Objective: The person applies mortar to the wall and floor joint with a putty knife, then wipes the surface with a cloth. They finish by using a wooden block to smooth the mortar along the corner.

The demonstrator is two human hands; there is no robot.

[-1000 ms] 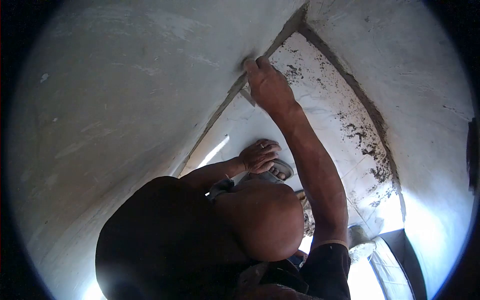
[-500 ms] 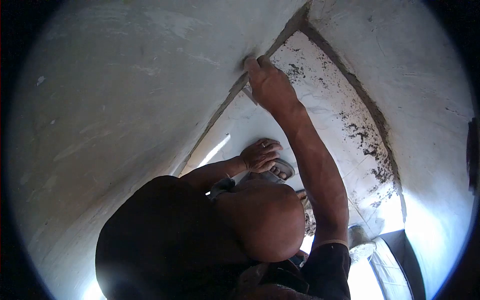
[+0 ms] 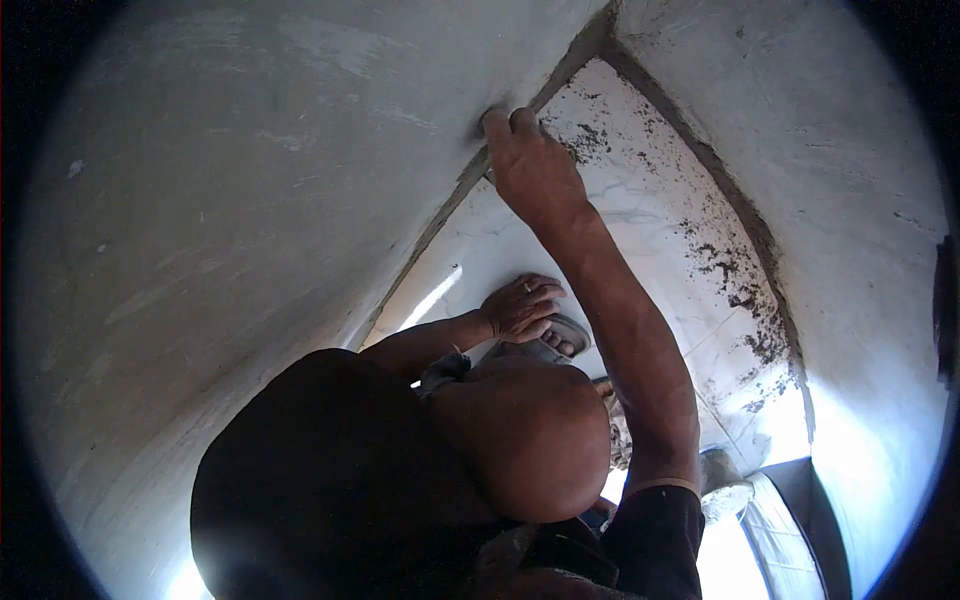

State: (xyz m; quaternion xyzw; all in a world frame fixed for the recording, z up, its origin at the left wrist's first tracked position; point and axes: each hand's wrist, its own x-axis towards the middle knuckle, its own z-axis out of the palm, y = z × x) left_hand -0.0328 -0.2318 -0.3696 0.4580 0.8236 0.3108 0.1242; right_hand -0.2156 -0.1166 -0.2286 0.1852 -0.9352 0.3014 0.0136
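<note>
My right hand (image 3: 533, 165) is closed at the joint between the grey left wall (image 3: 250, 200) and the white floor (image 3: 640, 250), its fingertips against the wall's lower edge. A thin edge of something shows beside it, but the grip hides what it is. Lower down, my left hand (image 3: 522, 308), with a ring on one finger, lies loosely open beside my foot (image 3: 560, 343), its fingers slightly bent and holding nothing. My bare knee (image 3: 540, 440) fills the lower middle and hides part of the floor.
Dark crumbs (image 3: 735, 290) are scattered over the floor's right side. A rough grey strip (image 3: 725, 180) runs along the base of the right wall (image 3: 850, 200). A pale bundle (image 3: 785, 535) and a rounded grey object (image 3: 717, 468) are at the lower right.
My right hand has shifted slightly up and left along the joint, and the thin strip below it is now mostly hidden. My left hand has stayed in place.
</note>
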